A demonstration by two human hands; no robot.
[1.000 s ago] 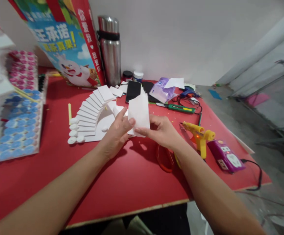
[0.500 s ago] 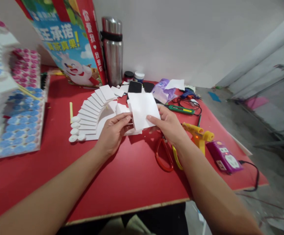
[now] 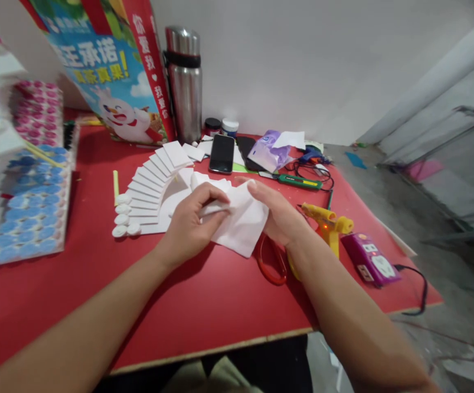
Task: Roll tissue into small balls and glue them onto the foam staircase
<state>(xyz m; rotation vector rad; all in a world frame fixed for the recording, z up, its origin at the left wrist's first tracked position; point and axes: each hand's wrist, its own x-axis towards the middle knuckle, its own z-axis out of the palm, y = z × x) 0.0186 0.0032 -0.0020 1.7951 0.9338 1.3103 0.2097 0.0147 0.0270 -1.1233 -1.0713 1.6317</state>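
Observation:
A creased white sheet of paper (image 3: 243,218) hangs between my hands above the red table, its lower corner pointing down. My left hand (image 3: 198,218) is closed, pinching a narrow white fold or strip at the paper's left side; whether that is part of the same sheet I cannot tell. My right hand (image 3: 280,210) grips the sheet's right side, thumb at its upper edge and the other fingers mostly hidden. Just left of my left hand stands a curved fan of white stepped pieces (image 3: 150,185), with several small white rolled discs (image 3: 122,218) at its front end.
Scissors with red handles (image 3: 272,262) lie beside my right wrist. A yellow glue gun (image 3: 329,221) and a purple power box (image 3: 371,259) are at the right. Behind are a phone (image 3: 222,153), a green cutter (image 3: 300,182), and a steel flask (image 3: 184,87). Blue-and-white rolled pieces (image 3: 36,213) stand left.
The sheet has gone from nearly flat and upright to bent and tilted, dropping lower. My left hand has turned inward over its left side. The phone behind is now uncovered.

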